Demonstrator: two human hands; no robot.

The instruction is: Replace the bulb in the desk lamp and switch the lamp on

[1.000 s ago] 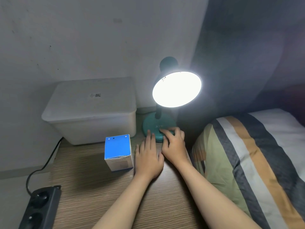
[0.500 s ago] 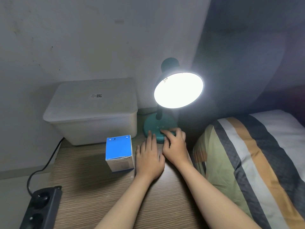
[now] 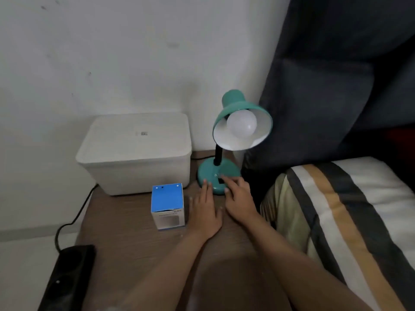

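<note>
A teal desk lamp (image 3: 241,113) stands at the back of the wooden table (image 3: 125,243), its shade tilted toward me. A white round bulb (image 3: 241,122) sits in the shade and is dark. My right hand (image 3: 239,198) rests on the front of the lamp's round base (image 3: 208,170), with a fingertip at the black switch. My left hand (image 3: 205,212) lies flat on the table, its fingertips touching the base's left edge. A blue-and-white bulb box (image 3: 167,206) stands upright just left of my left hand.
A white lidded storage bin (image 3: 137,151) sits against the wall behind the box. A black power strip (image 3: 67,279) and its cable (image 3: 74,218) lie at the table's left edge. A striped pillow (image 3: 341,221) and dark curtain (image 3: 336,75) fill the right side.
The lamp was lit in both earlier frames and is now dark. My hands stay at the base. The view has shifted slightly.
</note>
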